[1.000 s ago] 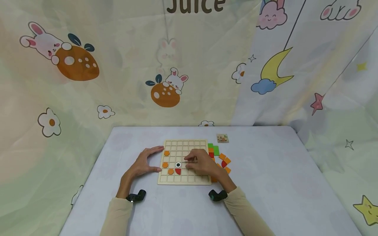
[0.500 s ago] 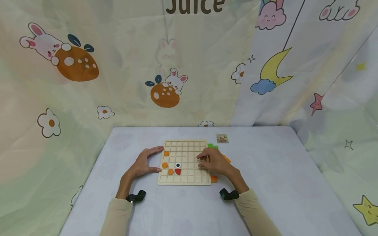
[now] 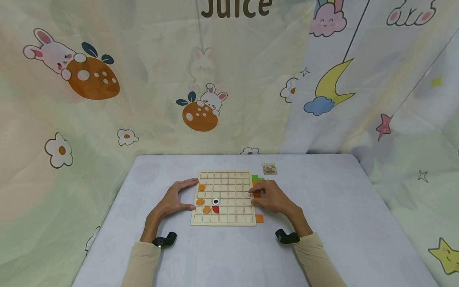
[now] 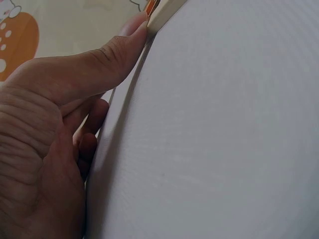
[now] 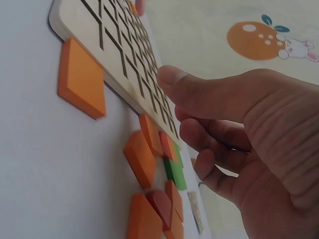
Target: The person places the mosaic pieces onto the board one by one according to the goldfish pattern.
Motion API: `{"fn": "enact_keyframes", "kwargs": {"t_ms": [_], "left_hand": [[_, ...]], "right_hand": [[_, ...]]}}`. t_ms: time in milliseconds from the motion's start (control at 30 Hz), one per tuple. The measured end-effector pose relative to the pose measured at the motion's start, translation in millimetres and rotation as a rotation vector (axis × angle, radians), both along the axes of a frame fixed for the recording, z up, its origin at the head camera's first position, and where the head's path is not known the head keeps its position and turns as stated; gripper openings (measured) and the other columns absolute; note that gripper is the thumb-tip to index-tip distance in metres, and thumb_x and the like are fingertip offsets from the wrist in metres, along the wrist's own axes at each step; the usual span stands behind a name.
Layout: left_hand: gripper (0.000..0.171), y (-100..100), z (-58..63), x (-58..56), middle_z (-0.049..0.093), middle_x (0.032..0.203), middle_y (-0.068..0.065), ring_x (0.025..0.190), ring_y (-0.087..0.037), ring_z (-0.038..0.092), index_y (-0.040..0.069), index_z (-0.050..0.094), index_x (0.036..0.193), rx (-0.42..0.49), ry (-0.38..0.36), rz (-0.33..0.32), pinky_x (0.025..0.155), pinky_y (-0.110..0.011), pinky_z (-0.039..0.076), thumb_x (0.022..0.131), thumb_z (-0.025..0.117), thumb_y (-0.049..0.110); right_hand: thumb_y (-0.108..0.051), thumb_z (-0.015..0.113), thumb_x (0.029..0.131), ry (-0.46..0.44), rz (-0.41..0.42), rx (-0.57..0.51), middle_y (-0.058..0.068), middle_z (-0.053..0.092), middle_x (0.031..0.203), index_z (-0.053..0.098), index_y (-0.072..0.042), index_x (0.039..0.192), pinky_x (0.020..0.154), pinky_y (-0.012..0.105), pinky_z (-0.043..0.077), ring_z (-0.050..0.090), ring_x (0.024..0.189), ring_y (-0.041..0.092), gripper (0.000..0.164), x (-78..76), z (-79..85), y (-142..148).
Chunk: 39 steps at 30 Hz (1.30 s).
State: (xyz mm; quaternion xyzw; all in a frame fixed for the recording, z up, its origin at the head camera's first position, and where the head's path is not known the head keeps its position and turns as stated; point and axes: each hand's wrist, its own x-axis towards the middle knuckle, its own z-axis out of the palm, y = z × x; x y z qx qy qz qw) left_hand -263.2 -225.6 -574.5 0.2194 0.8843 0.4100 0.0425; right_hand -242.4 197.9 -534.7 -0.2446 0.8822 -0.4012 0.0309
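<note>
On the white table (image 3: 229, 259), we see an orange square (image 3: 259, 218) beside the near right corner of a gridded board (image 3: 229, 219). Its left half bears a red quarter-circle (image 3: 215, 209), orange discs (image 3: 206, 209) and a black-and-white disc (image 3: 216, 201). Our left hand (image 3: 174, 198), spread wide, touches the left edge. Our right hand (image 3: 270, 197), loosely bent, thumb apart, visibly holding nothing, is at the right edge. Beyond lie green pieces (image 3: 255, 177), then a patterned card (image 3: 269, 169).

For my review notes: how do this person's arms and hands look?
The left hand and right hand wear no gloves. Plain beige sleeves reach nearly to the wrists, where black, bent-shaped devices are worn. No cables show.
</note>
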Motion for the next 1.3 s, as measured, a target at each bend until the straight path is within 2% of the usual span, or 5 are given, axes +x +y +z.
{"fn": "enact_keyframes", "kwargs": {"t_ms": [267, 500, 667, 933, 1300], "left_hand": [[0.098, 0.4, 0.4, 1.7, 0.053, 0.169, -0.007, 0.153, -0.040, 0.046, 0.017, 0.058, 0.159, -0.001, -0.007, 0.002, 0.126, -0.070, 0.034, 0.072, 0.102, 0.033], [0.098, -0.5, 1.0, 0.6, 0.054, 0.168, -0.008, 0.152, -0.040, 0.048, 0.016, 0.059, 0.158, 0.002, 0.009, -0.002, 0.125, -0.070, 0.035, 0.072, 0.102, 0.033], [0.097, -1.4, 0.8, 0.4, 0.054, 0.169, -0.008, 0.152, -0.040, 0.048, 0.016, 0.059, 0.158, 0.001, 0.011, -0.005, 0.125, -0.070, 0.035, 0.073, 0.102, 0.034], [0.097, -1.7, -1.1, 0.5, 0.053, 0.169, -0.008, 0.153, -0.040, 0.047, 0.017, 0.058, 0.159, -0.003, 0.007, -0.002, 0.125, -0.070, 0.034, 0.073, 0.101, 0.034], [0.097, -0.6, 1.0, -0.4, 0.053, 0.169, -0.009, 0.153, -0.042, 0.046, 0.016, 0.058, 0.159, 0.003, -0.002, -0.001, 0.125, -0.072, 0.034, 0.073, 0.101, 0.034]], "right_hand": [[-0.007, 0.095, 0.082, -0.011, 0.003, 0.039, 0.009, 0.079, 0.100, 0.084, -0.002, 0.108, 0.070, 0.025, 0.051, 0.063, 0.082, 0.027, 0.028, 1.4, 2.5, 20.9], [-0.018, 0.100, 0.078, -0.044, -0.038, 0.105, 0.006, 0.080, 0.103, 0.084, -0.004, 0.109, 0.078, 0.026, 0.056, 0.065, 0.088, 0.018, 0.037, 4.2, 3.4, 32.7], [-0.014, 0.101, 0.076, -0.067, -0.034, 0.118, 0.004, 0.081, 0.103, 0.084, -0.005, 0.110, 0.080, 0.029, 0.056, 0.064, 0.091, 0.017, 0.039, 5.9, 0.8, 37.6], [-0.007, 0.097, 0.080, -0.084, 0.005, 0.109, 0.004, 0.080, 0.102, 0.084, -0.005, 0.108, 0.079, 0.036, 0.060, 0.065, 0.087, 0.019, 0.031, 6.7, -2.7, 40.3], [-0.001, 0.093, 0.083, -0.096, 0.007, 0.130, 0.002, 0.078, 0.101, 0.085, -0.006, 0.106, 0.079, 0.032, 0.059, 0.064, 0.087, 0.018, 0.026, 8.4, -0.2, 38.9]]}}
